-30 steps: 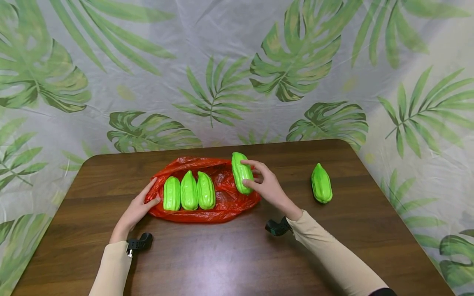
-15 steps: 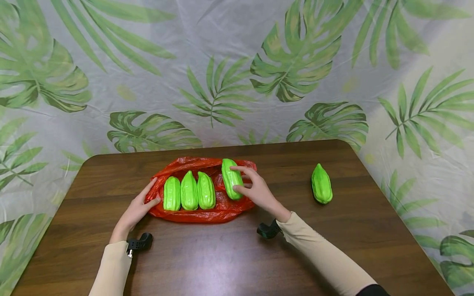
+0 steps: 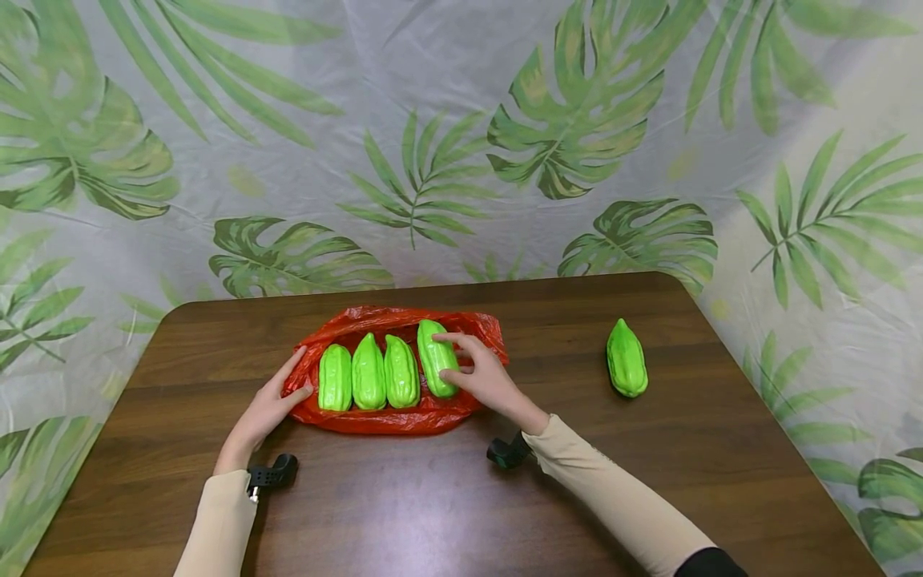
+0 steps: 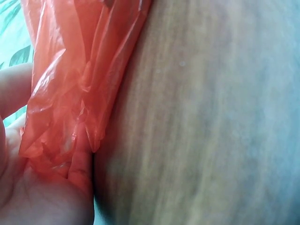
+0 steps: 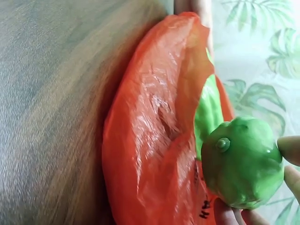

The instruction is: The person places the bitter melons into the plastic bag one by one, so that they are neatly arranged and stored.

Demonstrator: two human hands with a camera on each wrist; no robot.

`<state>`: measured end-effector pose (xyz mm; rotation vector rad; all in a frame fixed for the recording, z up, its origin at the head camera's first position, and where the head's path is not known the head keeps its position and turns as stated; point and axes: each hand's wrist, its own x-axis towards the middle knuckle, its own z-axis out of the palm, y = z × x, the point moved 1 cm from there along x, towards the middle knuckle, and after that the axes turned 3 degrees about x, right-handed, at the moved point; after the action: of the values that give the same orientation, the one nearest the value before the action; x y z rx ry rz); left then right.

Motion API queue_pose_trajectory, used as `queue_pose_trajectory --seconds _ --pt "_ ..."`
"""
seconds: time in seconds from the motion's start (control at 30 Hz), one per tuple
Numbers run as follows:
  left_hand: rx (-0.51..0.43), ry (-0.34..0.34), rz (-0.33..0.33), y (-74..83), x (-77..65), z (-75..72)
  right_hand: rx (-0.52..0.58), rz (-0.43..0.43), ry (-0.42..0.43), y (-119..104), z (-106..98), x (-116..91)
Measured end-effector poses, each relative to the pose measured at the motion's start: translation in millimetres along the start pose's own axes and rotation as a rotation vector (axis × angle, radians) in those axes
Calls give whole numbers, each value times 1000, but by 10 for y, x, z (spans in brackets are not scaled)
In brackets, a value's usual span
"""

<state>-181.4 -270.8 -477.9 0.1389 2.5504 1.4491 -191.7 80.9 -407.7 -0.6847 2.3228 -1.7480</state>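
A red plastic bag (image 3: 433,422) lies on its side with its mouth spread wide. Inside, three glossy green bitter melons (image 3: 368,373) sit in a row toward the left. My right hand (image 3: 490,382) holds another bitter melon (image 3: 436,357) between thumb and fingers, tilted, over the bag's mouth just right of the row. In the right wrist view the held melon's stubbed end (image 5: 222,144) faces the camera. My left hand (image 3: 265,409) grips the bag's left end; the left wrist view shows red film (image 4: 70,93) between its thumb and a finger.
One more bitter melon (image 3: 626,358) lies alone on the brown wooden table (image 3: 404,505), right of the bag. Behind the table's far edge hangs a leaf-patterned cloth (image 3: 433,104). Both wrists wear black camera mounts (image 3: 274,471).
My right hand has carried its bitter melon leftward and slightly down over the bag, close to the three others. The left hand and the lone melon have not moved.
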Motion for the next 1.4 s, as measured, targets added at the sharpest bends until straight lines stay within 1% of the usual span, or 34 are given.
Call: queue_pose_trajectory --seconds 0.17,0.3,0.57,0.8,1.0,1.23,1.4 --pt "-2 -1 -8 1 -1 -1 -33 4 16 303 83 77" --pt "-7 -2 -11 5 -7 -2 -43 7 2 325 118 84" --pt "-4 -3 -2 7 -19 -3 -24 9 -31 380 170 107" --pt "-1 -4 -11 3 -25 -6 -75 73 -55 414 205 121" --pt "-2 -1 -5 3 -21 -4 -123 87 -62 416 205 125" --pt "2 1 -2 -6 -2 0 -164 74 -61 417 190 129" --pt "6 1 -18 -11 8 -3 -161 49 -46 392 170 129"
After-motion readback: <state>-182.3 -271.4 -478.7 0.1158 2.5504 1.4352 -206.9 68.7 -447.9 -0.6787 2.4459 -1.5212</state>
